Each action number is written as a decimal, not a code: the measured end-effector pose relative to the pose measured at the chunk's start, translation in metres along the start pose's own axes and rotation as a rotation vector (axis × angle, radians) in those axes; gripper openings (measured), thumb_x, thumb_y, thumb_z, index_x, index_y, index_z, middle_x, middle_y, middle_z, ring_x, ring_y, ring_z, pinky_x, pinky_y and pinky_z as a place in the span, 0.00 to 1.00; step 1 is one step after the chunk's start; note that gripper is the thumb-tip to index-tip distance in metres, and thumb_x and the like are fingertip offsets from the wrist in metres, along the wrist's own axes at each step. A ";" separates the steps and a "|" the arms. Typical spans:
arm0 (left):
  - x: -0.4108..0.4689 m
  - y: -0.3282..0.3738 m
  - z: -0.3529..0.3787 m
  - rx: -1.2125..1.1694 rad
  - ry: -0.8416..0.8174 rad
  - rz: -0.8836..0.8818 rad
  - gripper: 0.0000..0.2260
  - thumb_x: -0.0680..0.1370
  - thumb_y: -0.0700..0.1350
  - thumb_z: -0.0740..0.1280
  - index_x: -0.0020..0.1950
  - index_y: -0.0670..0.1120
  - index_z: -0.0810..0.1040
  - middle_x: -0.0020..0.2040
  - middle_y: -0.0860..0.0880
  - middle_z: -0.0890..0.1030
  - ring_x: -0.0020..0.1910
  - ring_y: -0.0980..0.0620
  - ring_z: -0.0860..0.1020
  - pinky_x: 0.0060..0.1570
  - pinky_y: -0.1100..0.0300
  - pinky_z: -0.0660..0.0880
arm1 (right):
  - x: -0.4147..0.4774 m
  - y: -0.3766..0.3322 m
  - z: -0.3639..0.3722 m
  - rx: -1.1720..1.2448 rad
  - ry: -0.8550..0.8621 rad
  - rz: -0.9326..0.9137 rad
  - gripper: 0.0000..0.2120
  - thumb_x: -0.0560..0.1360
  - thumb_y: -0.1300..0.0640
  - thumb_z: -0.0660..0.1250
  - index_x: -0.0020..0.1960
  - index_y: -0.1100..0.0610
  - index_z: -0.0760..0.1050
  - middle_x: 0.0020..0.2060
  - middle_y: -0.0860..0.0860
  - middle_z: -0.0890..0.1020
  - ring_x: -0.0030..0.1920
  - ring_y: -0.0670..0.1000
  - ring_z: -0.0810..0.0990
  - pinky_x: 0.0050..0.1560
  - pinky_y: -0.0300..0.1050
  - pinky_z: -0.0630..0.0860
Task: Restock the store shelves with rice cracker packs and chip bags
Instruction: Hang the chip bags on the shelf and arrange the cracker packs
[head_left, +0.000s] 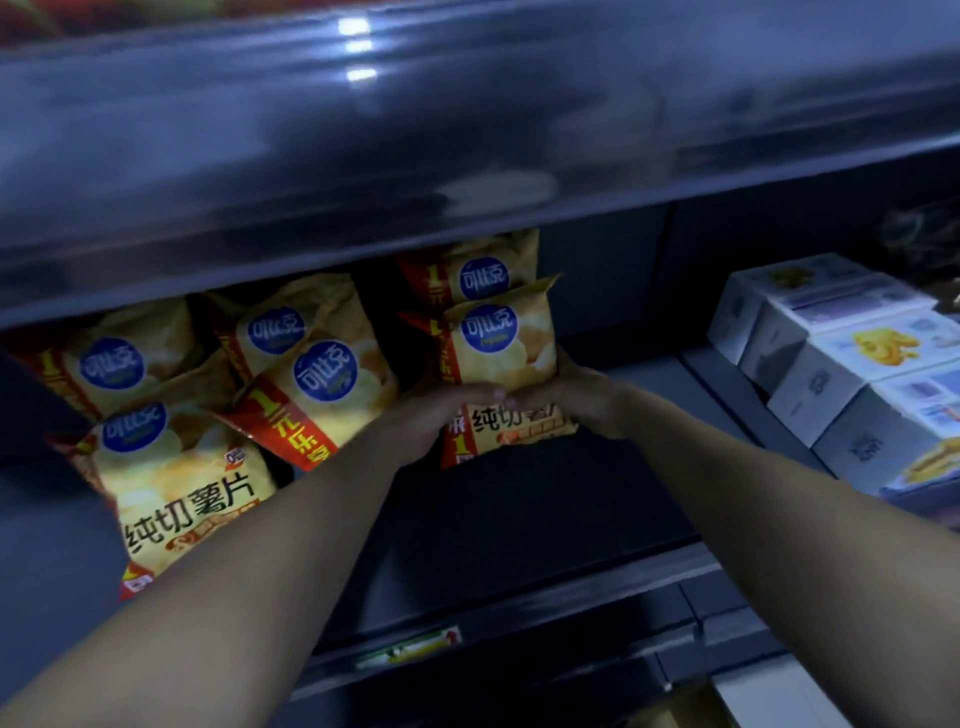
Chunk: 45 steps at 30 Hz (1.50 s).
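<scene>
You're gripping the yellow foil chip bag (501, 348) with left hand (441, 413) and right hand (584, 400), mid-shelf, just before another. Several matching bags (171, 467) sit left. Rice cracker packs: none visible, likely pending.

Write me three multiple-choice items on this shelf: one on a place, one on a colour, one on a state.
1. The white boxes stand where, from the held chip bag? A) left B) right C) on top
2. The round logo on that bag is: A) blue B) green C) black
3. The held chip bag is: A) lying untouched B) held by one hand C) held by both hands

1 B: they sit off to its right.
2 A: a blue disc with white script.
3 C: the left hand and right hand grip it from either side.
</scene>
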<state>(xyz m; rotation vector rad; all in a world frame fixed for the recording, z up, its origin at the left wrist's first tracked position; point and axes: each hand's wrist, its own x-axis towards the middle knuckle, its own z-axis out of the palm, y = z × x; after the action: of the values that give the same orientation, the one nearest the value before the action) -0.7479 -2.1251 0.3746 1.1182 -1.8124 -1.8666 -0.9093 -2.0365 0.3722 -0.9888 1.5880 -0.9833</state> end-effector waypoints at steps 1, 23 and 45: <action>0.003 0.002 0.003 0.001 -0.024 0.002 0.36 0.64 0.45 0.78 0.70 0.47 0.70 0.60 0.51 0.80 0.60 0.52 0.77 0.59 0.56 0.73 | -0.001 0.003 -0.003 0.010 -0.016 -0.015 0.50 0.62 0.56 0.78 0.75 0.45 0.52 0.66 0.47 0.73 0.68 0.51 0.69 0.67 0.49 0.65; -0.051 0.010 0.049 0.169 0.181 0.021 0.26 0.74 0.40 0.71 0.70 0.48 0.67 0.63 0.45 0.78 0.59 0.46 0.77 0.63 0.47 0.73 | -0.060 0.008 -0.013 -0.143 0.301 0.023 0.28 0.72 0.63 0.71 0.68 0.59 0.62 0.59 0.54 0.76 0.60 0.53 0.75 0.47 0.38 0.73; -0.152 0.033 0.006 0.299 0.800 0.222 0.13 0.77 0.37 0.62 0.61 0.38 0.72 0.57 0.41 0.74 0.59 0.40 0.74 0.58 0.56 0.72 | -0.100 -0.055 0.078 -0.461 0.321 -0.193 0.19 0.76 0.58 0.66 0.65 0.60 0.69 0.60 0.57 0.76 0.60 0.57 0.75 0.50 0.42 0.69</action>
<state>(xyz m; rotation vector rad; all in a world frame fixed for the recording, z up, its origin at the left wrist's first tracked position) -0.6636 -2.0202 0.4523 1.4160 -1.6415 -0.8354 -0.8077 -1.9722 0.4401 -1.3697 2.0756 -0.9594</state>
